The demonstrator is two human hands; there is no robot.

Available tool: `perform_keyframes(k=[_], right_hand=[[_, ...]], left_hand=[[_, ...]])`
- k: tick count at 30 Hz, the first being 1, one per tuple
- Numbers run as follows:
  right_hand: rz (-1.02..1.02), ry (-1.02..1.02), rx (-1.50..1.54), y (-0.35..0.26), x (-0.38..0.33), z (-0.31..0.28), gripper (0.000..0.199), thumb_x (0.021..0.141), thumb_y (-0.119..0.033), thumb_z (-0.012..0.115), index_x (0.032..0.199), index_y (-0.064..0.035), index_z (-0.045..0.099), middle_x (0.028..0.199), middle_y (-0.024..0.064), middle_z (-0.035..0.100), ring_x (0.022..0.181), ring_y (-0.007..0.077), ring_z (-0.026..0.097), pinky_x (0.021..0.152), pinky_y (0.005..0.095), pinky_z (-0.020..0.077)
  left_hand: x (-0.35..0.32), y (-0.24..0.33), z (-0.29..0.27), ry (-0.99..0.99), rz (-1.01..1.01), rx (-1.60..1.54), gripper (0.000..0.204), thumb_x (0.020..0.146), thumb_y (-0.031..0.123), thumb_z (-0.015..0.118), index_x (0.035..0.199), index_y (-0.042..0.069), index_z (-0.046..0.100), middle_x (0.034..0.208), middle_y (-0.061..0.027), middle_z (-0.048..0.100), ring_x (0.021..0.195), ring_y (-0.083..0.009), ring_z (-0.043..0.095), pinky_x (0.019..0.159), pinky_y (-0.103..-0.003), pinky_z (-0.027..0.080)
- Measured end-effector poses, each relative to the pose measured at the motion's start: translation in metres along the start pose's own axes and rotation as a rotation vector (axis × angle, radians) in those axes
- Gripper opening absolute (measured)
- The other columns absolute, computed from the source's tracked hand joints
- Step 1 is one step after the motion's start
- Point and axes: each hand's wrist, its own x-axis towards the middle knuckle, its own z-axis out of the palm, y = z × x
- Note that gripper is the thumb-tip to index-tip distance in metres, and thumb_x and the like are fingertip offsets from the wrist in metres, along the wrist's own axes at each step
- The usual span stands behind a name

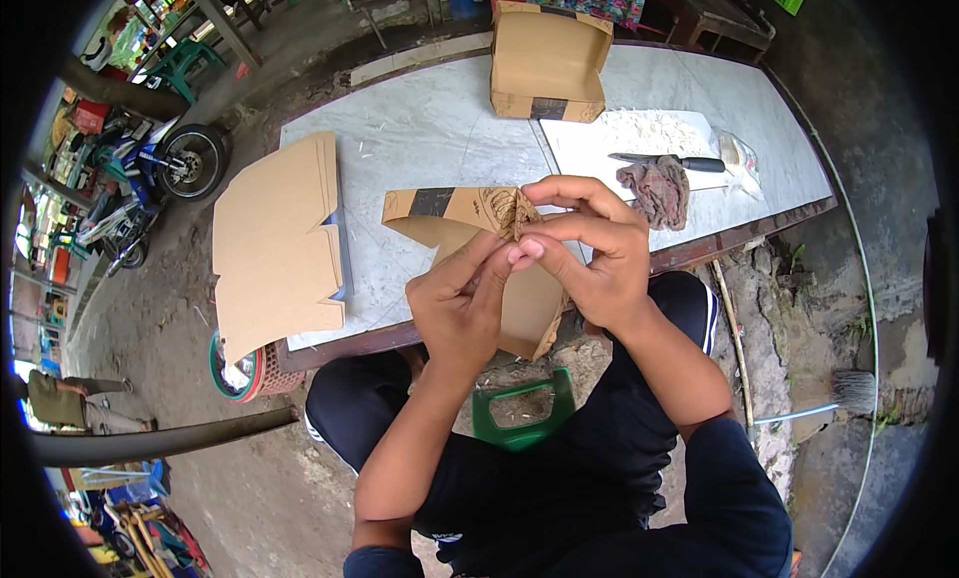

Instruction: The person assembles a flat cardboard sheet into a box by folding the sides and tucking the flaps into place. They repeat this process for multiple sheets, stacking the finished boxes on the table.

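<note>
Between my two hands, above the near edge of the table, is a partly folded brown cardboard box (445,202) with a black band and dark line drawings on its side. My left hand (462,293) pinches the box near its corner, thumb and fingers together. The fingers of my right hand (599,246) are bent over the same corner, fingertips pressed on the cardboard beside my left thumb. One panel of the box (527,313) hangs below my hands, its lower part partly hidden by them. The folds inside the corner are covered by my fingertips.
A stack of flat cardboard blanks (275,243) lies on the left of the marble-look table (420,128). A folded open box (549,63) stands at the far side. On the right are a white board (579,143) with shredded white bits, a knife (699,163) and a crumpled cloth (659,191).
</note>
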Motion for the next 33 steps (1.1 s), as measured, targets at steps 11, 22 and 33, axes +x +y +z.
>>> perform_keyframes(k=[11, 22, 33], right_hand=[[-0.329, 0.154, -0.331, -0.009, 0.001, 0.006, 0.024, 0.073, 0.002, 0.084, 0.097, 0.0030, 0.082, 0.115, 0.0172, 0.077, 0.100, 0.0306, 0.077, 0.084, 0.0365, 0.0628], [-0.155, 0.183, -0.172, -0.018, 0.002, 0.014, 0.017, 0.079, 0.005, 0.085, 0.095, 0.0047, 0.080, 0.115, 0.0172, 0.077, 0.097, 0.0254, 0.078, 0.082, 0.0321, 0.0638], [-0.224, 0.125, -0.256, -0.023, 0.005, 0.001, 0.018, 0.079, 0.003, 0.086, 0.096, 0.0024, 0.081, 0.101, 0.0133, 0.080, 0.088, 0.0217, 0.079, 0.077, 0.0299, 0.0643]], left_hand=[[-0.008, 0.004, 0.012, 0.132, 0.212, 0.117, 0.023, 0.092, -0.001, 0.078, 0.114, -0.007, 0.076, 0.095, -0.0165, 0.080, 0.082, -0.0181, 0.078, 0.069, -0.028, 0.059], [-0.008, 0.001, 0.014, 0.144, 0.403, 0.217, 0.042, 0.094, -0.008, 0.074, 0.135, -0.008, 0.064, 0.100, -0.0132, 0.079, 0.085, -0.0089, 0.072, 0.070, -0.023, 0.058], [-0.006, 0.003, 0.013, 0.081, 0.617, 0.359, 0.031, 0.106, 0.001, 0.056, 0.135, -0.010, 0.061, 0.105, -0.0210, 0.075, 0.089, -0.0300, 0.074, 0.079, -0.030, 0.057]])
